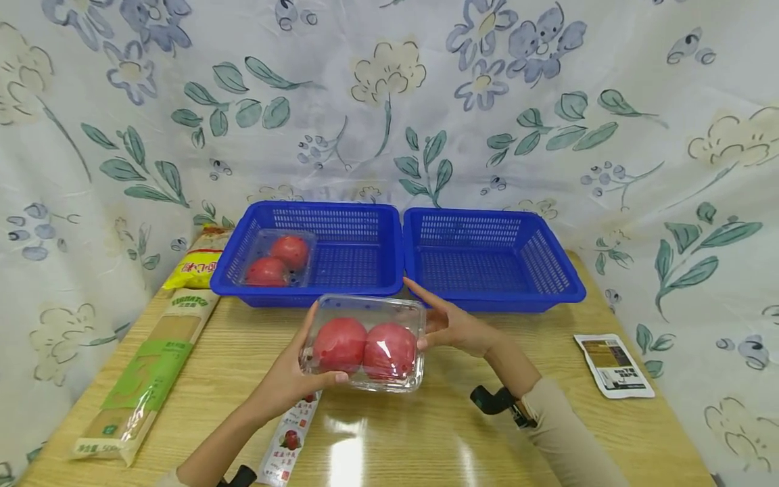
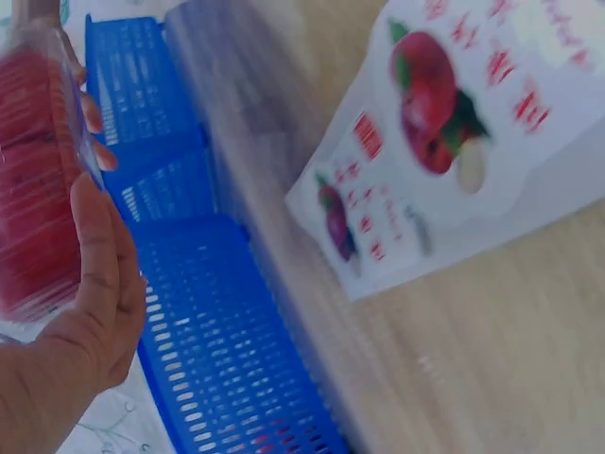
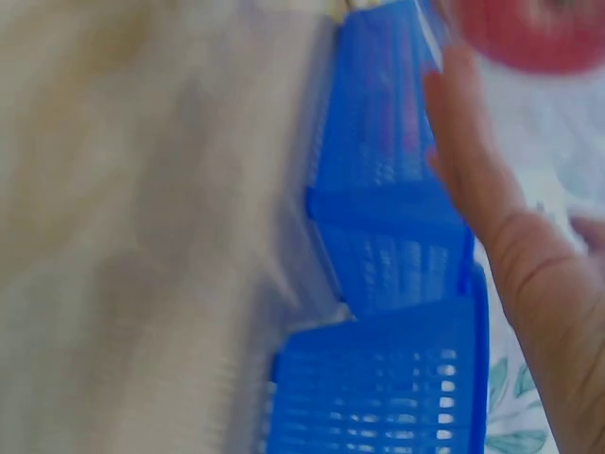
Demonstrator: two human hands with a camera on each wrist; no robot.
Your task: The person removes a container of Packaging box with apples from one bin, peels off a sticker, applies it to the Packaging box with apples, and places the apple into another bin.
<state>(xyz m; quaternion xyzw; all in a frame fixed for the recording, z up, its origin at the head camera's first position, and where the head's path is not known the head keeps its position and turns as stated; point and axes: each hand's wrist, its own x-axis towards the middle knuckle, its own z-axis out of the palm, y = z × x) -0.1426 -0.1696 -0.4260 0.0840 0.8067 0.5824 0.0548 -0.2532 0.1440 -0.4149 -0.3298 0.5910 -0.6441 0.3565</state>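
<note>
A clear plastic box [image 1: 395,308] with two round red fruits [image 1: 389,350] inside is held up over the table, tilted toward the head camera. My left hand [image 1: 286,382] grips its left side, thumb across the lower front edge. At the box's right side is my right hand [image 1: 456,328], thumb against the edge, index finger stretched up and other fingers partly hidden behind the clear plastic. Below the left hand lies a strip of printed fruit labels [image 1: 286,443], partly covered by the hand and box. The left wrist view shows the left fingers [image 2: 99,246] against the box.
Behind the box stand two blue baskets side by side. The left basket [image 1: 359,291] contains another clear box of red fruits [image 1: 268,270]; the right basket is [image 1: 493,297]. Noodle pack [image 1: 146,372] and yellow bag [image 1: 197,267] lie left, a small pouch [image 1: 615,365] right. A floral curtain [image 1: 389,135] hangs behind.
</note>
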